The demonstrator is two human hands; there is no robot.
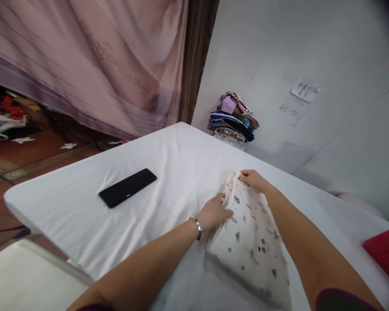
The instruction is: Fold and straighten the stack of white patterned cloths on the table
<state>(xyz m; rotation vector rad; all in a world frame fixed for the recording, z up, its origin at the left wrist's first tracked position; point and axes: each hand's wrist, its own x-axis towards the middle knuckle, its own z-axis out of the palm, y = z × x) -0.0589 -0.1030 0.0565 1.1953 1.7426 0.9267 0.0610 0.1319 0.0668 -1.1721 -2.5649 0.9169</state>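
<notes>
Your left hand [214, 214] pinches the near edge of the folded printed cloth [251, 242]; your right hand [253, 179] lies curled on its far corner. The cloth rests mid-table on the white sheet [84, 207]. A black phone [128, 187] lies towards the left edge. Stacked clothes [233, 121] sit beyond the far corner by the wall; a pink curtain [94, 60] hangs behind.

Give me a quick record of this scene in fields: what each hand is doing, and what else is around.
left hand: resting on the near left edge of the folded cloth
right hand: fingers on the cloth's far corner
folded cloth: cream with small dark prints, lying flat
table: covered in white fabric
phone: black, flat, left of the cloth, untouched
pile of clothes: stacked by the wall
red object: at the right edge
</notes>
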